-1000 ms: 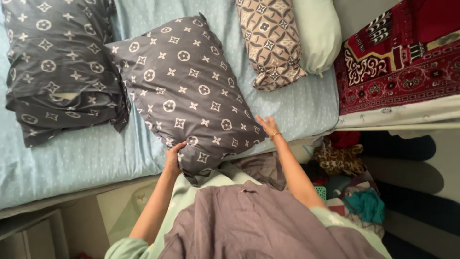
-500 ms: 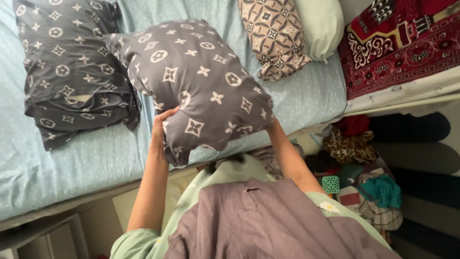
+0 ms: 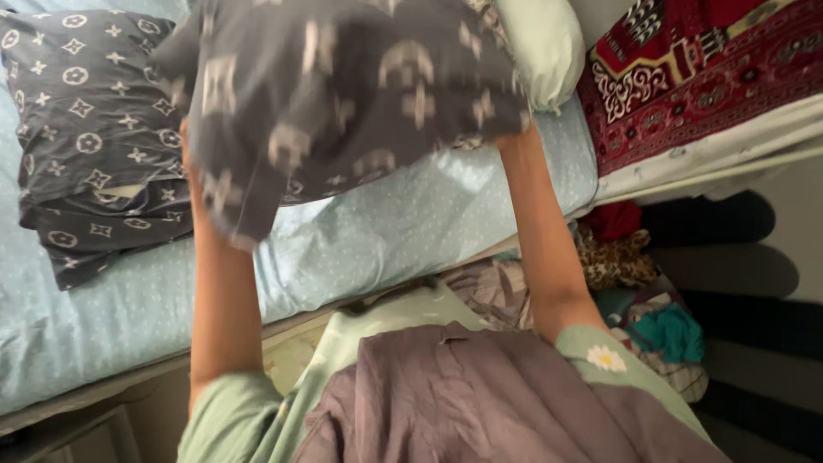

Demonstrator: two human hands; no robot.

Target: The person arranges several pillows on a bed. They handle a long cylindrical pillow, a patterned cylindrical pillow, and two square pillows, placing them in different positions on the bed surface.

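Head view shows a grey patterned pillow (image 3: 343,94) lifted above the bed, blurred with motion, with both arms stretched up to it. The left hand (image 3: 190,159) sits at the pillow's lower left edge and the right hand (image 3: 514,133) at its lower right corner; both are mostly hidden behind the fabric, so I cannot tell whether the fingers are spread or pinching, though each seems to be gripping an edge. If the hold is only on loose cover cloth, I'd judge the filling could sag away from the fingers and the pillow twist or slip down. A wide swing could also knock the pale green bolster (image 3: 540,47) lying just beyond the right-hand fingers. Below the hands lies a light blue dotted sheet (image 3: 386,231), soft and slightly rumpled. Left of the left-hand fingers rests a second grey patterned pillow (image 3: 90,146), flat on the sheet. Off to the right, past the bed edge, a red patterned rug (image 3: 703,77) is draped, and a heap of clothes (image 3: 643,300) crowds the floor beside the person's purple-grey garment (image 3: 480,403).
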